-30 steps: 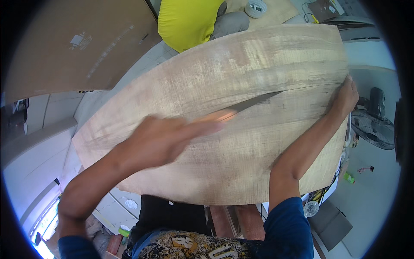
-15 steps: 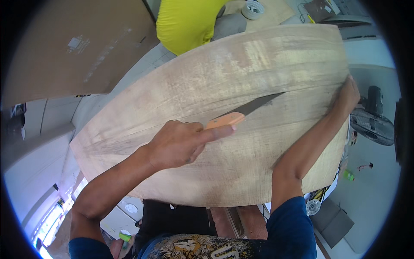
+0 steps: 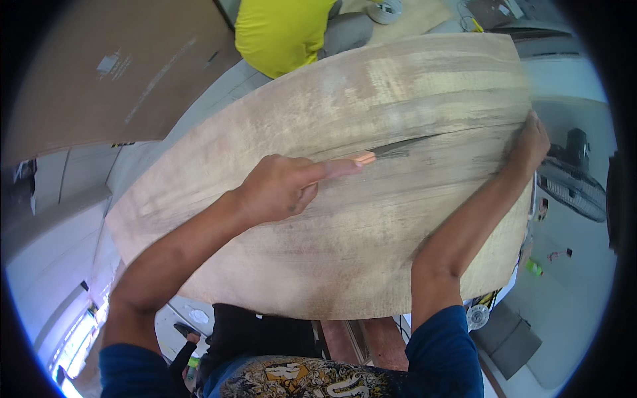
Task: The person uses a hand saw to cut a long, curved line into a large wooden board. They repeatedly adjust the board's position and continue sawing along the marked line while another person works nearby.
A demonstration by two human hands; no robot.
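Note:
A large pale plywood panel point(image 3: 318, 259) with a curved far edge and dark streaky grain spans the view. My left hand point(image 3: 285, 186) is closed round the light wooden handle point(image 3: 363, 158) of a long tapered dark blade point(image 3: 405, 144), which lies along a dark line in the panel, its tip pointing right; the fingers cover most of the handle. At the panel's right edge, my right hand point(image 3: 531, 139) has its fingers curled over the rim, the fingertips partly hidden.
Beyond the panel a person in yellow point(image 3: 279, 36) crouches beside a white round container point(image 3: 385, 11). A large cardboard sheet point(image 3: 99, 79) stands at the left. A black fan point(image 3: 574, 186) is at the right, above a grey folded item point(image 3: 507, 338) and a clear spool point(image 3: 478, 317).
My left hand has moved right and, lately, up the picture with the blade; the handle now shows less from under my fingers. My right hand still holds the panel's edge.

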